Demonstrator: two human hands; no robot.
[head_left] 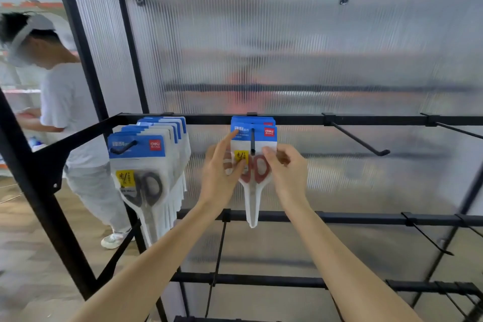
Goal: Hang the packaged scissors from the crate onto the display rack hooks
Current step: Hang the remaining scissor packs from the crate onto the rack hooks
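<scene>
Done so far: a full row of clear plastic scissor packages with blue header cards and black handles [142, 165] hung on the hook nearest the left end of the black metal display rack [287, 120], the row reaching out to that hook's upturned tip.
In hand: a clear plastic package of red-handled scissors with a blue header card [254, 165] sat threaded on the second black hook [252, 141] along the same upper crossbar, with at least one more blue card behind it, close to the bar.
Left hand [222, 172]: it pinched the package's left edge, thumb laid on the yellow label, forefinger stretched up to the blue card.
Right hand [286, 167]: its fingertips curled onto the package's right edge just below the card, grasping it lightly.
Judged step: the package seemed to be getting slid back and squared on the hook, so this one was nearly hung.
Left to do: two bare black hooks [358, 140] further right on the upper bar, and more on the lower bars, carried nothing; the crate was out of view, so how many packages remained could not be told.
Long axis: upright, hanging straight down from the hook.
Pointing: blade tip down towards the lower crossbar, handles and card uppermost, printed face towards the camera.
Beyond the rack's left end: another person in pale clothes [68, 123] stood bent over something.
</scene>
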